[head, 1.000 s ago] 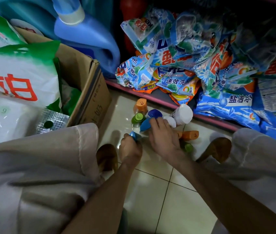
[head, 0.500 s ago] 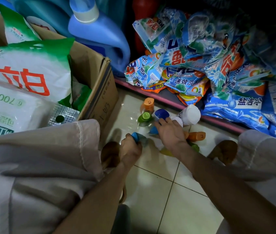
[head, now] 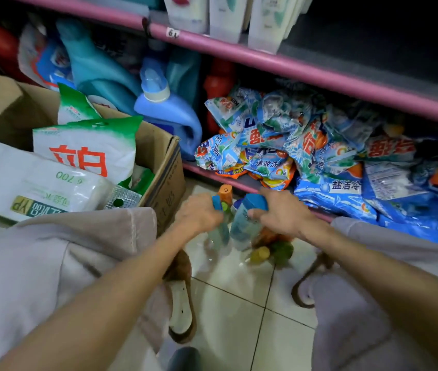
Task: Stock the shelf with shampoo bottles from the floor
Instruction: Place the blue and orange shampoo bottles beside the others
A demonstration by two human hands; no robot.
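Observation:
My left hand [head: 199, 215] grips a slim clear shampoo bottle with a blue cap [head: 219, 226], lifted off the tiled floor. My right hand [head: 282, 215] grips a wider pale-blue bottle with a blue cap [head: 244, 226] beside it. Under and behind them more bottles stay on the floor: an orange-capped one [head: 225, 193], and green and yellow-capped ones [head: 271, 250] lying down. The pink shelf rail [head: 266, 61] runs above, with white bottles [head: 226, 20] standing on that shelf and dark room to their right.
A cardboard box [head: 164, 167] of white-green bags stands at left. The bottom shelf holds blue detergent jugs [head: 169, 113] and a heap of blue detergent sachets [head: 319, 156]. My knees and sandalled feet [head: 183, 298] flank the floor tiles.
Both hands have closed round bottles and raised them off the floor. My head has tilted up, bringing the pink shelf and its white bottles into view.

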